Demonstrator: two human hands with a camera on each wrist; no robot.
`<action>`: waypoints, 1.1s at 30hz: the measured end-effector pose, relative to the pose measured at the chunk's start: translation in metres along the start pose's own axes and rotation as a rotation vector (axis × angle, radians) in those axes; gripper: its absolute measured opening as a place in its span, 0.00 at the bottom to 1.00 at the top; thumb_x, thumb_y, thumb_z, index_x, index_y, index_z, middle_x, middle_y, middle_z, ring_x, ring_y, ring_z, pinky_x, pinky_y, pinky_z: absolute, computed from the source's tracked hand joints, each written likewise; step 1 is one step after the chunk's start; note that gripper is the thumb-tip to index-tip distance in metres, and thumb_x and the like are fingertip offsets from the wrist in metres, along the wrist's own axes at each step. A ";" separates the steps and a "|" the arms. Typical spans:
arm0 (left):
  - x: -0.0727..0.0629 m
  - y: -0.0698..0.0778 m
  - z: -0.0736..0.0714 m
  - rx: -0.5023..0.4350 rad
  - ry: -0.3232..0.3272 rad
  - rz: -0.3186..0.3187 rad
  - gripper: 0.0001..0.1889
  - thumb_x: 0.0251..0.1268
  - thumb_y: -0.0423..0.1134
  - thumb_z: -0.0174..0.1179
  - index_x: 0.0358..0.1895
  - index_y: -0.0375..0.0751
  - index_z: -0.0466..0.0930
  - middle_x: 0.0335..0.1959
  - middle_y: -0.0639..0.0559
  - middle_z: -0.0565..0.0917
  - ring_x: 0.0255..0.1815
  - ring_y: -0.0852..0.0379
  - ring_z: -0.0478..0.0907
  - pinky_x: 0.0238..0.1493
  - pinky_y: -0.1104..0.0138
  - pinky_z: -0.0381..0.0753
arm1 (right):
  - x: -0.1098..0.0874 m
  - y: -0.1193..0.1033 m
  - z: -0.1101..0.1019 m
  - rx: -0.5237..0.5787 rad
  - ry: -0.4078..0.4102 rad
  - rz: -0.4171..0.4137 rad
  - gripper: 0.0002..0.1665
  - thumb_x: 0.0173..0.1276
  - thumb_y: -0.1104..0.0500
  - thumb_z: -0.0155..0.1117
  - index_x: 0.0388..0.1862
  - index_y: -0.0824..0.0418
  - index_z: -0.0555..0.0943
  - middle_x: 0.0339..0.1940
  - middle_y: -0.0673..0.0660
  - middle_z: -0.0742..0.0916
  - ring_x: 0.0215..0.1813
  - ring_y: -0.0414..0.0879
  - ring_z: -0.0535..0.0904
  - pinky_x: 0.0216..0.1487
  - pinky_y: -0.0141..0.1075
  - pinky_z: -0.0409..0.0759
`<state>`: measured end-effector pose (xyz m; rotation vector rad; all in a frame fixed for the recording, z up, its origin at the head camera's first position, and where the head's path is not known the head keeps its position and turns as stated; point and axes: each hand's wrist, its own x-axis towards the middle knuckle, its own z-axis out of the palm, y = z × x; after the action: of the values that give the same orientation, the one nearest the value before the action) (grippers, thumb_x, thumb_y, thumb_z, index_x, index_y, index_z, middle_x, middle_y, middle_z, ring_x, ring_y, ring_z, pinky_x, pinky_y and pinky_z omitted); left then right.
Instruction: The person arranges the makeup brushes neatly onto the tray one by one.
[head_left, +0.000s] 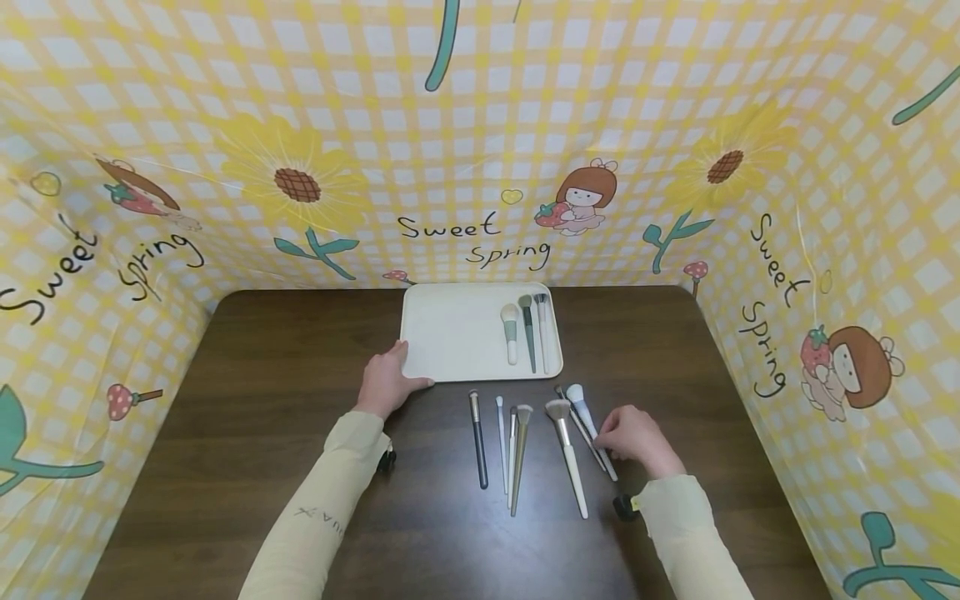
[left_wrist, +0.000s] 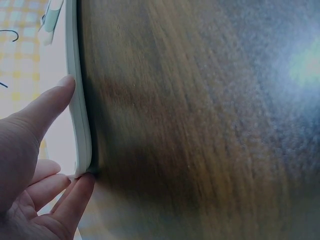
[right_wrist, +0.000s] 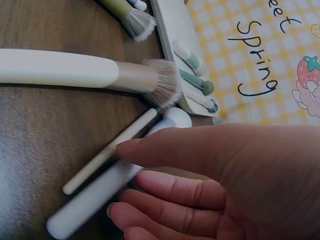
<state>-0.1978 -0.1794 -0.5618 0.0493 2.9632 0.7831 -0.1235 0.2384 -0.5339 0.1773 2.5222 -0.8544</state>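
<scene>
At the front left corner of a white tray point(head_left: 450, 333), my left hand point(head_left: 384, 382) holds the edge. Its thumb point(left_wrist: 64, 87) lies on the front rim and the fingers bend around the corner. My right hand point(head_left: 633, 435) pinches a white makeup brush point(right_wrist: 95, 200) with a pale head, between thumb and fingers. A thin brush point(right_wrist: 110, 152) lies alongside it. Just left of them is a large makeup brush point(head_left: 570, 458) with a white handle and brown bristles. Inside the tray's right side, a pale green brush point(head_left: 510, 333), a dark green brush point(head_left: 528, 333) and a thin white brush point(head_left: 543, 333) stand side by side.
In front of the tray lie a dark-handled brush point(head_left: 478, 442), thin light brushes and an olive-handled brush point(head_left: 519, 467) on the dark wooden table point(head_left: 247, 433). A yellow checked cloth point(head_left: 465, 150) rises behind the table and along both sides.
</scene>
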 end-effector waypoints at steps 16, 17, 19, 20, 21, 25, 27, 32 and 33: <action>-0.001 0.001 -0.002 0.006 0.027 0.027 0.48 0.54 0.48 0.78 0.72 0.23 0.66 0.70 0.28 0.69 0.66 0.28 0.70 0.65 0.45 0.70 | -0.001 0.001 0.007 -0.004 -0.004 -0.003 0.07 0.64 0.62 0.71 0.29 0.62 0.82 0.23 0.56 0.82 0.26 0.49 0.78 0.26 0.38 0.77; -0.001 0.001 -0.002 0.006 0.026 0.026 0.48 0.54 0.48 0.78 0.72 0.23 0.66 0.70 0.28 0.69 0.66 0.29 0.70 0.65 0.45 0.70 | -0.001 0.001 0.007 -0.002 -0.006 -0.004 0.07 0.64 0.62 0.71 0.29 0.62 0.82 0.24 0.56 0.82 0.26 0.49 0.78 0.27 0.38 0.77; -0.001 0.001 -0.002 0.002 0.017 0.021 0.48 0.54 0.48 0.78 0.72 0.24 0.66 0.71 0.28 0.68 0.66 0.29 0.69 0.66 0.45 0.69 | -0.001 0.002 0.007 0.002 -0.007 -0.002 0.07 0.64 0.62 0.72 0.29 0.62 0.82 0.24 0.56 0.82 0.27 0.49 0.78 0.27 0.38 0.77; -0.001 0.001 -0.002 0.002 0.015 0.018 0.48 0.55 0.49 0.78 0.72 0.24 0.66 0.71 0.28 0.68 0.67 0.29 0.69 0.66 0.45 0.69 | -0.001 0.002 0.007 0.005 -0.009 -0.004 0.07 0.65 0.62 0.71 0.30 0.63 0.82 0.24 0.56 0.82 0.27 0.49 0.78 0.27 0.38 0.77; -0.002 0.001 -0.002 0.003 0.013 0.017 0.48 0.55 0.49 0.78 0.72 0.24 0.66 0.71 0.28 0.68 0.67 0.29 0.69 0.66 0.45 0.69 | -0.001 0.002 0.007 0.006 -0.009 -0.005 0.07 0.65 0.62 0.71 0.30 0.63 0.82 0.24 0.56 0.82 0.27 0.49 0.78 0.27 0.38 0.77; -0.002 0.001 -0.002 0.005 0.011 0.016 0.48 0.55 0.49 0.78 0.73 0.24 0.66 0.71 0.29 0.68 0.67 0.29 0.69 0.67 0.45 0.68 | -0.001 0.002 0.006 0.013 -0.009 0.000 0.06 0.65 0.62 0.70 0.31 0.63 0.82 0.25 0.56 0.82 0.27 0.49 0.77 0.27 0.38 0.77; -0.003 0.001 -0.002 0.009 0.015 0.021 0.48 0.55 0.49 0.78 0.72 0.24 0.66 0.71 0.28 0.68 0.67 0.29 0.69 0.66 0.45 0.69 | -0.001 0.001 0.004 0.013 -0.001 -0.006 0.05 0.65 0.62 0.69 0.32 0.64 0.82 0.25 0.56 0.82 0.27 0.49 0.78 0.27 0.38 0.77; -0.002 0.001 -0.003 0.011 0.018 0.027 0.48 0.55 0.49 0.78 0.72 0.23 0.66 0.70 0.28 0.68 0.66 0.28 0.69 0.66 0.45 0.69 | -0.003 -0.003 0.000 0.014 0.032 -0.033 0.06 0.67 0.63 0.66 0.34 0.66 0.82 0.23 0.56 0.82 0.25 0.48 0.79 0.27 0.38 0.78; -0.001 0.001 -0.003 0.011 0.016 0.027 0.48 0.55 0.49 0.78 0.72 0.23 0.66 0.71 0.28 0.68 0.66 0.28 0.69 0.66 0.45 0.69 | -0.003 -0.004 -0.001 0.016 0.036 -0.034 0.06 0.67 0.63 0.66 0.34 0.66 0.81 0.22 0.56 0.82 0.25 0.48 0.79 0.27 0.38 0.78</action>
<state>-0.1966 -0.1798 -0.5587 0.0835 2.9883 0.7744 -0.1225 0.2354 -0.5301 0.1568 2.5589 -0.8927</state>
